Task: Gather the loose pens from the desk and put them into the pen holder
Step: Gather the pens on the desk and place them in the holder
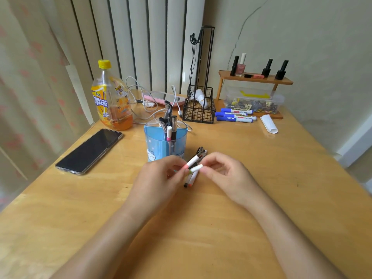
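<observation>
Left hand [161,174] pinches a bunch of pens [194,168]; right hand [223,170] nips one. Square the ends before lifting them into the pen holder [159,143].

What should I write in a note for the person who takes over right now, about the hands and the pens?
Left hand: holds the bundle of pens just in front of the pen holder.
Right hand: pinches a white pen of that bundle at its end.
Done: several pens stand in the holder.
Left: put the bundle in; the blue markers by the wire basket still lie loose.
</observation>
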